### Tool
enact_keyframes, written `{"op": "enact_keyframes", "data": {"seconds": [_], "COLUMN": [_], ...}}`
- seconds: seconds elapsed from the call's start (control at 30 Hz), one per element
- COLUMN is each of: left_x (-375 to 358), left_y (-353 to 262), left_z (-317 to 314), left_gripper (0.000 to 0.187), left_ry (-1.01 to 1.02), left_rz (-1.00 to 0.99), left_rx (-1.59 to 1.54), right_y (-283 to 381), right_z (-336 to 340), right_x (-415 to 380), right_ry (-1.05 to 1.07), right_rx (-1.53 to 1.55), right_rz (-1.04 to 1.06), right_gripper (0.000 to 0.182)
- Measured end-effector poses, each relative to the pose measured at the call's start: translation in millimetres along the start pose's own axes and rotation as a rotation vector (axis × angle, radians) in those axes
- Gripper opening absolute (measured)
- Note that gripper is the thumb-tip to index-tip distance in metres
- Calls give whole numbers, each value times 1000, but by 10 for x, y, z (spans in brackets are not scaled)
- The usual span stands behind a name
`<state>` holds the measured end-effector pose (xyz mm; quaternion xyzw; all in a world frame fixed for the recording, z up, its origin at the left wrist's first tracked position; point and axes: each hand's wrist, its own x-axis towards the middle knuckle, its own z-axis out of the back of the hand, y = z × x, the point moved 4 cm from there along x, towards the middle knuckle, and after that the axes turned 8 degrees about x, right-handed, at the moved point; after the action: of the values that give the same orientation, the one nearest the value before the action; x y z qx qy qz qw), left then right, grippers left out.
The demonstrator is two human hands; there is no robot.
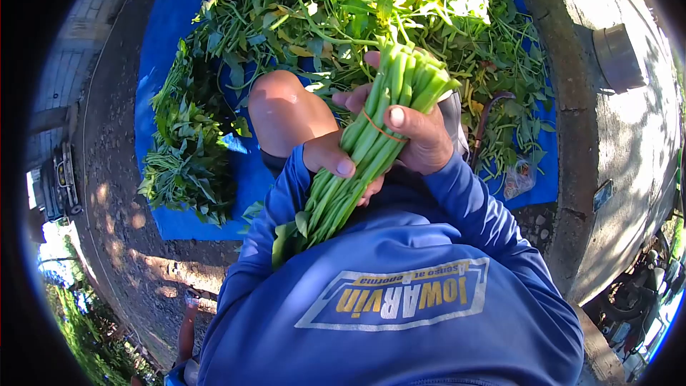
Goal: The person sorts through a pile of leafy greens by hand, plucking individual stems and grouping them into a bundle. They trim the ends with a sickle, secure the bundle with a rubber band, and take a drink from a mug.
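The right hand is closed round a bundle of green stalks just right of the frame's centre, thumb laid across the front. The left hand grips the same bundle lower down, toward centre-left, fingers wrapped behind and thumb on the near side. Between the two grips a thin rubber band circles the stalks. The cut ends point up and away toward the top of the frame; the leafy ends hang down against the person's blue shirt.

By the look of it, the step in hand is tying off: the band sits round the stems, though I cannot tell whether it is doubled. Any further turn would call for one hand to keep the stalks squeezed tight while the other stretches the band over the cut ends without letting them splay.

Behind the hands a bare knee rises at centre-left. Beyond it, a big heap of loose greens fills the top of the frame on a blue tarp, with a smaller pile at the left. A dark curved tool and a small plastic bag lie at the right, near a concrete kerb.
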<state>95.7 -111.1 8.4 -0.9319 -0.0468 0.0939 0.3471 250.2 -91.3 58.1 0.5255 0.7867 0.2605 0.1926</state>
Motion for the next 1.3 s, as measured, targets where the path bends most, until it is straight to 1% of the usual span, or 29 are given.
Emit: {"op": "enact_keyframes", "data": {"seconds": [0.03,0.07,0.13,0.2,0.27,0.37,0.4,0.43,0.5,0.53,0.57,0.63,0.67,0.77,0.8,0.83,0.9,0.93,0.97,1.0,1.03,1.07,1.13,1.17,1.2,1.23,1.3], "left_x": [-4,-41,-144,-193,-231,-246,-271,-296,-355,-364,-381,-391,-420,-340,-317,-305,-299,-249,-196,-169,-198,-220,-252,-229,-163,-199,-273], "left_y": [-43,-83,-67,-15,49,-57,-43,-54,-128,-116,-113,-130,-118,-162,-219,-207,-160,-137,-105,-111,-123,-129,-92,-21,-21,-42,-13], "left_z": [22,28,-13,77,124,111,97,72,2,-12,-24,-55,-96,-121,-203,-195,-137,-116,-99,-59,-45,-63,-60,-38,3,-90,-83], "left_gripper": [64,63,61,60,60,61,66,68,72,76,76,76,75,75,70,68,65,60,59,57,55,55,57,60,65,68,83], "left_ry": [94,89,78,106,114,212,201,148,39,19,10,1,-87,-65,-118,-115,-115,-58,8,44,64,96,148,176,308,264,191], "left_rz": [-27,-89,-217,-255,-311,-340,-292,-295,-304,-301,-310,-331,-304,-291,-299,-268,-207,-211,-207,-213,-222,-226,-260,-284,-245,-246,-218], "left_rx": [-26,3,45,-13,-65,52,19,33,77,59,76,110,68,135,151,193,273,332,311,306,304,283,204,140,167,131,86], "right_y": [-26,-19,-180,-311,-403,-208,-189,-169,-175,-9,158,326,424,525,528,501,364,292,178,116,52,-64,-103,-17,45,17,12], "right_z": [-99,-167,-107,-104,-135,-368,-383,-398,-339,-376,-411,-330,-286,-286,-303,-332,-253,-215,-214,-280,-350,-448,-607,-686,-741,-759,-857], "right_x": [53,138,173,217,224,230,201,171,216,216,217,192,188,174,163,156,124,99,141,202,242,269,300,279,276,322,381], "right_ry": [10,32,167,252,251,269,260,253,223,217,204,128,100,23,6,-10,-212,-312,-383,-294,-251,-139,46,130,165,156,82], "right_rx": [24,43,-79,-179,-227,-222,-115,-8,151,49,-54,-110,-165,-480,-620,-757,-727,-707,-570,-299,-32,246,239,-36,-119,-104,-133], "right_rz": [-28,-49,-188,-294,-299,-208,-199,-190,-50,30,109,153,164,295,387,477,541,570,513,365,208,115,64,137,37,89,77], "right_gripper": [91,81,86,94,104,118,117,116,105,105,104,103,102,87,84,81,72,67,63,66,70,82,101,108,110,105,96]}}
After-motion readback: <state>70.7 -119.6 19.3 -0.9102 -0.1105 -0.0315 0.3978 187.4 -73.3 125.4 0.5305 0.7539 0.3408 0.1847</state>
